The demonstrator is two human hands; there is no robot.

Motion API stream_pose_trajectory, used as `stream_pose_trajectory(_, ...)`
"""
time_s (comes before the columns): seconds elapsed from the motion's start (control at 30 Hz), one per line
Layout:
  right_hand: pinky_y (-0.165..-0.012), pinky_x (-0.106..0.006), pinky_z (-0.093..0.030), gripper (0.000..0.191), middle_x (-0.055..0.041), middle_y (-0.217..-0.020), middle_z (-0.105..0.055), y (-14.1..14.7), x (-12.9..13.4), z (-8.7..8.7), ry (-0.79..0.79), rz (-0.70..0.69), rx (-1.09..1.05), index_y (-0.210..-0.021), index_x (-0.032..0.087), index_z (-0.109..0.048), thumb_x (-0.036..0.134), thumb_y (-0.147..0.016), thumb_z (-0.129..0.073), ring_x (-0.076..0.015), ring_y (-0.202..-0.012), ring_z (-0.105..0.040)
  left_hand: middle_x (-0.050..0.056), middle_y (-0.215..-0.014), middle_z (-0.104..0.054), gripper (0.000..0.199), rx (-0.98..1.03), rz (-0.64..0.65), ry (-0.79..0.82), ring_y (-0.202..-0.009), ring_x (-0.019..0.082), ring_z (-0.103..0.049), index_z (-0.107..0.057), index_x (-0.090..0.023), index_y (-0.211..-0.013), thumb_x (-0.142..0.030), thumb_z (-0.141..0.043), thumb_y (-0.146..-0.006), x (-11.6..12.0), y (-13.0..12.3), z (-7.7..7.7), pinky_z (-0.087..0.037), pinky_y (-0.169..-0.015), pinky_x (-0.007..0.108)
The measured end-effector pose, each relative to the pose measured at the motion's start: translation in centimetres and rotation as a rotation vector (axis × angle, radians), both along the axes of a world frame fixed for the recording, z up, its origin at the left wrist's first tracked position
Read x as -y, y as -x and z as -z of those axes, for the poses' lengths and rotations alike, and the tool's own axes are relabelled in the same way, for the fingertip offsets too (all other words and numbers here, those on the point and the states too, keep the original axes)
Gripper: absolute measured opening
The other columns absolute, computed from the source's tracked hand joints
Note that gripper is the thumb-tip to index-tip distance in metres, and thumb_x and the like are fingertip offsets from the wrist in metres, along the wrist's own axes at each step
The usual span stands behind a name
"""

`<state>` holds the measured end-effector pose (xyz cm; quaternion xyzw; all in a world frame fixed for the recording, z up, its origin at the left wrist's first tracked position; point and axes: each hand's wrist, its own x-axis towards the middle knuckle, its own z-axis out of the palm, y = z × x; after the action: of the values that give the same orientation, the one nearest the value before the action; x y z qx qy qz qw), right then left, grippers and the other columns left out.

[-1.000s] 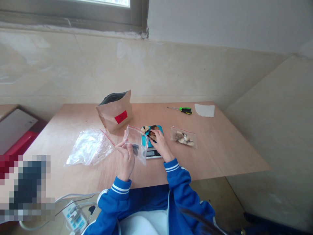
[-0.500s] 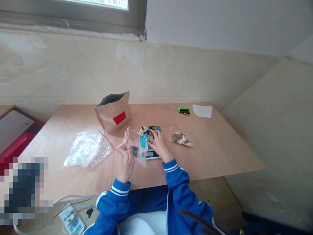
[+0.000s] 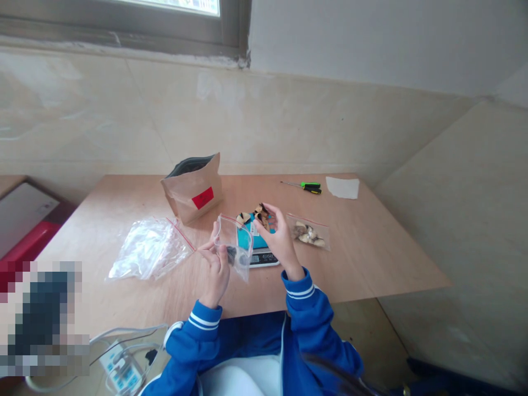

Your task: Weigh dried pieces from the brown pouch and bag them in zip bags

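My left hand [image 3: 216, 272] grips a small clear zip bag [image 3: 235, 242] with a red line along its mouth. The mouth is spread, and something dark shows low in the bag. My right hand [image 3: 280, 234] is curled around several cream and dark-brown dried pieces [image 3: 260, 214], which look like dried mushroom. They are above a digital kitchen scale [image 3: 264, 258] with a blue top. Another dried piece [image 3: 243, 218] sits at the scale's back left. The bag partly covers the scale's left side; my fingers hide some of the pieces.
A brown paper pouch [image 3: 192, 192] stands open behind the bag. Left lies a heap of clear bags [image 3: 148, 250]. To the right are a filled zip bag [image 3: 309, 234], screwdrivers [image 3: 309, 187] and white paper [image 3: 342, 188]. A power strip [image 3: 121, 368] is below the table edge.
My right hand has gathered pieces from the scale and lifted slightly to the right. More of the blue top and the scale's front panel show. The left hand still holds the bag.
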<state>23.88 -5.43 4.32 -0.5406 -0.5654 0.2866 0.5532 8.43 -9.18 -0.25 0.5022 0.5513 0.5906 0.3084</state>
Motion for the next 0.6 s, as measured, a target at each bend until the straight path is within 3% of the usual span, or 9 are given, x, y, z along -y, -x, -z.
stream_pose_trajectory(0.1, -0.099, -0.039, -0.051, 0.052, -0.0089, -0.126, -0.066, 0.9, 0.8, -2.7, 0.005, -0.144, 0.121, -0.131, 0.023, -0.057, 0.038, -0.084, -0.071, -0.0222, -0.111, -0.063, 0.023, -0.133, -0.057, 0.046, 0.019, 0.033, -0.005, -0.115, 0.026, -0.063, -0.042, -0.021, -0.106, -0.065, -0.041, -0.093, 0.2, -0.3, -0.1, -0.047, -0.103, 0.046)
stream_pose_trajectory(0.2, -0.107, -0.042, -0.045, 0.044, -0.0087, -0.128, -0.065, 0.9, 0.5, -2.9, -0.032, -0.195, 0.277, -0.130, 0.023, -0.059, 0.041, -0.091, -0.063, -0.0232, -0.121, -0.058, 0.024, -0.139, -0.053, 0.046, 0.039, 0.042, -0.009, -0.109, 0.025, -0.065, -0.042, -0.020, -0.106, -0.065, -0.040, -0.094, 0.3, -0.4, -0.1, -0.048, -0.101, 0.047)
stream_pose_trajectory(0.33, -0.114, -0.042, -0.038, 0.036, -0.0114, -0.137, -0.059, -0.5, -2.0, 0.2, -0.046, -0.086, 0.355, -0.132, 0.022, -0.059, 0.031, -0.100, -0.044, -0.0219, -0.132, -0.051, 0.024, -0.144, -0.049, 0.047, 0.085, 0.017, -0.023, -0.119, 0.025, -0.061, -0.040, -0.021, -0.103, -0.067, -0.041, -0.092, 0.2, -0.1, 0.0, -0.045, -0.104, 0.047)
stream_pose_trajectory(0.5, -0.115, -0.052, -0.033, 0.053, -0.0187, -0.150, -0.045, -0.8, -5.3, 4.2, 0.141, -0.131, 0.653, -0.138, 0.020, -0.057, 0.030, -0.087, -0.070, -0.0338, -0.142, -0.038, 0.023, -0.132, -0.054, 0.053, 0.093, 0.002, -0.005, -0.124, 0.027, -0.058, -0.043, -0.020, -0.096, -0.073, -0.040, -0.089, 0.1, 0.3, -0.1, -0.047, -0.101, 0.046)
stream_pose_trajectory(0.6, -0.111, -0.051, -0.037, 0.046, -0.0181, -0.138, -0.057, -0.3, -6.4, 5.2, 0.143, -0.166, 0.682, -0.131, 0.021, -0.064, 0.030, -0.086, -0.071, -0.0328, -0.134, -0.048, 0.022, -0.131, -0.055, 0.054, 0.089, -0.009, 0.012, -0.121, 0.026, -0.059, -0.044, -0.020, -0.097, -0.074, -0.040, -0.088, 0.2, 0.4, -0.2, -0.049, -0.100, 0.044)
